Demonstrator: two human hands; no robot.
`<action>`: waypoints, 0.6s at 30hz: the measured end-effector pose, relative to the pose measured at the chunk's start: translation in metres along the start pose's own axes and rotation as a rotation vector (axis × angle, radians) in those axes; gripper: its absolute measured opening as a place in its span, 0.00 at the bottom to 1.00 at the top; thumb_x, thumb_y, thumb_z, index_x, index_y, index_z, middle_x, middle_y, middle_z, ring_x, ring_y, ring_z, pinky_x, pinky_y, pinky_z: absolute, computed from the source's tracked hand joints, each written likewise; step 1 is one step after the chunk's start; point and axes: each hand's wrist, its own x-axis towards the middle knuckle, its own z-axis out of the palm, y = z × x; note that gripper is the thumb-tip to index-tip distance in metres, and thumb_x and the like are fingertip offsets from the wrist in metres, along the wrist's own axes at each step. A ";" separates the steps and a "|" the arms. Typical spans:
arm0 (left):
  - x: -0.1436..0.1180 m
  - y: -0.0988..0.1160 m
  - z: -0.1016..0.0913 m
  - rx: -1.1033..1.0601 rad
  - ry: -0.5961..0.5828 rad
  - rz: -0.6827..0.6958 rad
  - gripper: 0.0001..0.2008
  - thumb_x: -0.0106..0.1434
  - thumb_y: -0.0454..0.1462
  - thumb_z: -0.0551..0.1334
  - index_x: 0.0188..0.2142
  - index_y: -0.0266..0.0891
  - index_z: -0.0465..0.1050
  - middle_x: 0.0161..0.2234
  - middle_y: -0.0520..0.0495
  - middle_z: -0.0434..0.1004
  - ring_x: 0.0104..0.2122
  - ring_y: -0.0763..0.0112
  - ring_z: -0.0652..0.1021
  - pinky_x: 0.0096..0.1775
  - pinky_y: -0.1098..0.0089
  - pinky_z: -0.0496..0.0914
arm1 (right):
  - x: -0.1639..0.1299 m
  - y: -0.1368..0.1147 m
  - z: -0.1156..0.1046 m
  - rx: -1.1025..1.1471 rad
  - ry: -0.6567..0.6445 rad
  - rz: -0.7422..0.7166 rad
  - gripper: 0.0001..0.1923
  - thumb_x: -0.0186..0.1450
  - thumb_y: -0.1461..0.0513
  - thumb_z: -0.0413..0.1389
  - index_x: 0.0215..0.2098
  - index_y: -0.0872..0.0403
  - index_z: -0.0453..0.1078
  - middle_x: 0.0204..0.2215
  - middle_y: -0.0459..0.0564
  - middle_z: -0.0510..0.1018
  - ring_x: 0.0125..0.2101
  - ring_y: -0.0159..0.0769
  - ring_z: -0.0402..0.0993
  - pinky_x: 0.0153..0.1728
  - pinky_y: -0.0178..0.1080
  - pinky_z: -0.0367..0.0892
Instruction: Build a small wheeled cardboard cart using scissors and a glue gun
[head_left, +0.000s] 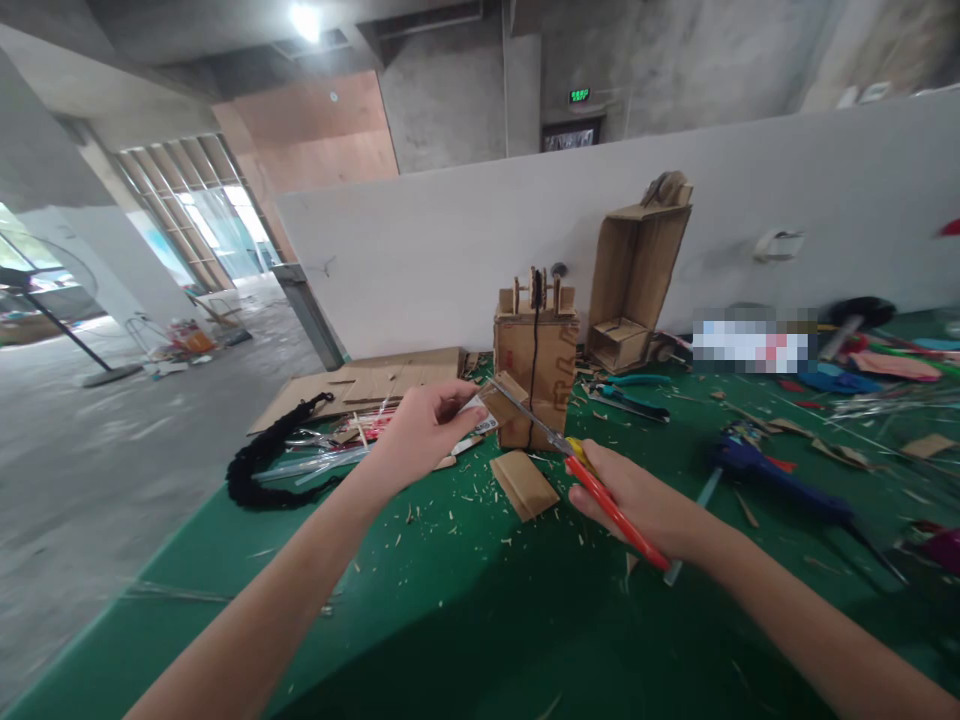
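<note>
— What's going on at the left hand [424, 425]?
— It pinches a small cardboard piece [501, 400] between thumb and fingers, holding it up above the green table [465, 600].
— And to its right?
— The right hand [637, 505] is closed around red-handled scissors [577, 465], blades parted at the piece's edge. This looks like mid-cut; closing the blades cleanly calls for a steady piece.

My left hand [424, 425] pinches a small cardboard piece [501, 400] at my fingertips. My right hand [637, 500] grips red-handled scissors [592, 480], blades open around that piece. Just beyond my fingers stands a cardboard box [536, 365]; below them lies a cardboard scrap [523, 484] on the green table [450, 620].
</note>
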 end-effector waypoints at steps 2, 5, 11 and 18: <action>0.000 0.000 0.000 0.007 0.008 0.006 0.10 0.58 0.38 0.59 0.37 0.38 0.76 0.27 0.47 0.76 0.31 0.68 0.75 0.37 0.66 0.70 | 0.002 -0.001 0.000 -0.056 0.008 0.012 0.13 0.62 0.51 0.52 0.30 0.51 0.57 0.28 0.50 0.69 0.26 0.37 0.65 0.27 0.40 0.63; -0.001 0.001 -0.001 0.018 0.012 0.010 0.09 0.58 0.38 0.59 0.36 0.38 0.76 0.26 0.48 0.76 0.31 0.68 0.75 0.36 0.66 0.70 | 0.004 -0.002 0.000 -0.114 0.022 0.011 0.13 0.63 0.52 0.50 0.28 0.51 0.57 0.27 0.49 0.69 0.25 0.36 0.65 0.27 0.40 0.62; -0.001 0.006 -0.002 0.066 -0.033 0.015 0.10 0.60 0.38 0.57 0.35 0.35 0.75 0.28 0.47 0.76 0.31 0.69 0.74 0.35 0.68 0.69 | 0.004 -0.002 -0.003 -0.289 0.071 -0.009 0.14 0.63 0.50 0.48 0.29 0.52 0.58 0.29 0.51 0.70 0.27 0.39 0.67 0.27 0.39 0.61; -0.001 0.006 -0.005 0.068 -0.052 0.023 0.11 0.61 0.38 0.57 0.37 0.34 0.74 0.32 0.46 0.76 0.33 0.69 0.74 0.35 0.68 0.68 | 0.005 -0.003 -0.005 -0.386 0.143 -0.036 0.14 0.63 0.53 0.48 0.24 0.51 0.56 0.23 0.50 0.71 0.22 0.38 0.68 0.22 0.38 0.58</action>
